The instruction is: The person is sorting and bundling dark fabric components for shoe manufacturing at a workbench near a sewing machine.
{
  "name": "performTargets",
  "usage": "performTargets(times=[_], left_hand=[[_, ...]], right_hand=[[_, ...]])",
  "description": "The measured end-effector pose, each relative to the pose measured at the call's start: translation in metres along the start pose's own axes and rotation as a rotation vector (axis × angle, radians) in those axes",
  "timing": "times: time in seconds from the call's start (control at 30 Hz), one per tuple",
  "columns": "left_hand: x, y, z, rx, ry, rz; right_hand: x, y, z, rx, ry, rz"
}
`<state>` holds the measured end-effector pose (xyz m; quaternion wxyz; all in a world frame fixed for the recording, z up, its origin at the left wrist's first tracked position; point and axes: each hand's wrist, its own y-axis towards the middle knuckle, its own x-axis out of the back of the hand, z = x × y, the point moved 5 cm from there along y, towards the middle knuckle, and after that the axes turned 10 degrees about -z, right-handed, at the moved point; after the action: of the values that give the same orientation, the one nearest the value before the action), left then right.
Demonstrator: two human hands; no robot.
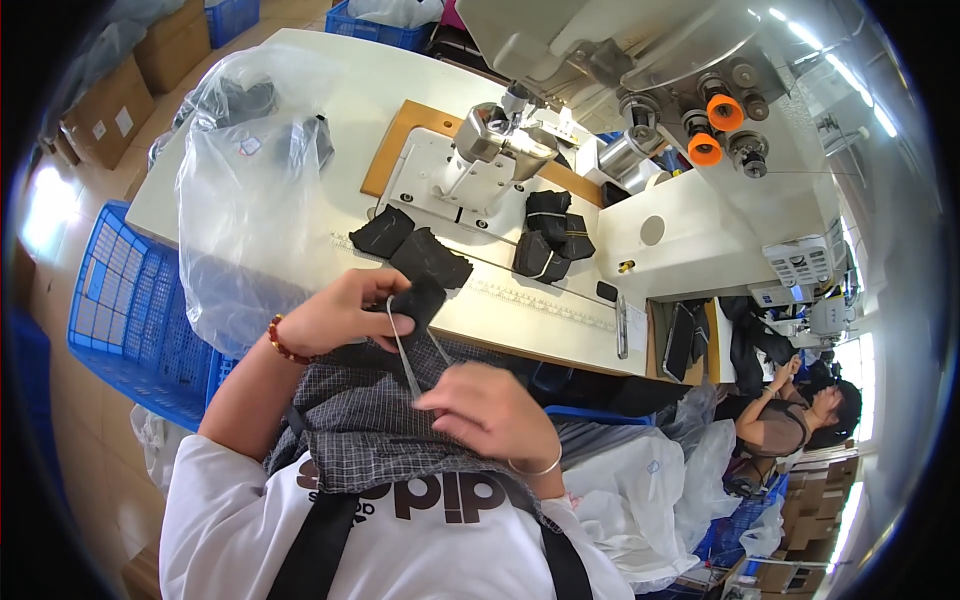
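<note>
My left hand [355, 312] is closed on a small folded piece of black fabric [424, 298], held just in front of the table edge. A thin pale elastic band [404, 358] loops around that fabric and stretches down to my right hand [497, 418], whose fingers pinch its end and look slightly blurred. Two loose stacks of black fabric pieces, a left stack [382, 232] and a right stack [432, 259], lie on the table just beyond my left hand. Farther right sit several banded black fabric bundles [548, 225], close to the sewing machine.
The sewing machine [490, 150] stands on the white table [330, 75], with a ruler strip [540, 303] along the near side. Clear plastic bags [245, 190] cover the table's left end; a blue crate [130, 310] is beside it. Another person [785, 425] works at far right.
</note>
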<state>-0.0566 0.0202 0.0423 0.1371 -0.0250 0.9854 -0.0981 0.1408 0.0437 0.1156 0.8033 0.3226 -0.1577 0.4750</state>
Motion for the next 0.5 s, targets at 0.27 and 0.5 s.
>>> performTargets(times=[0.27,0.5], left_hand=[[0.015,-0.01,-0.004,-0.071,-0.553,0.151],[0.004,-0.001,0.006,-0.089,-0.081,-0.095]], right_hand=[[0.035,-0.034,-0.072,-0.305,0.13,-0.507],[0.019,-0.02,-0.05,-0.223,-0.154,-0.48]])
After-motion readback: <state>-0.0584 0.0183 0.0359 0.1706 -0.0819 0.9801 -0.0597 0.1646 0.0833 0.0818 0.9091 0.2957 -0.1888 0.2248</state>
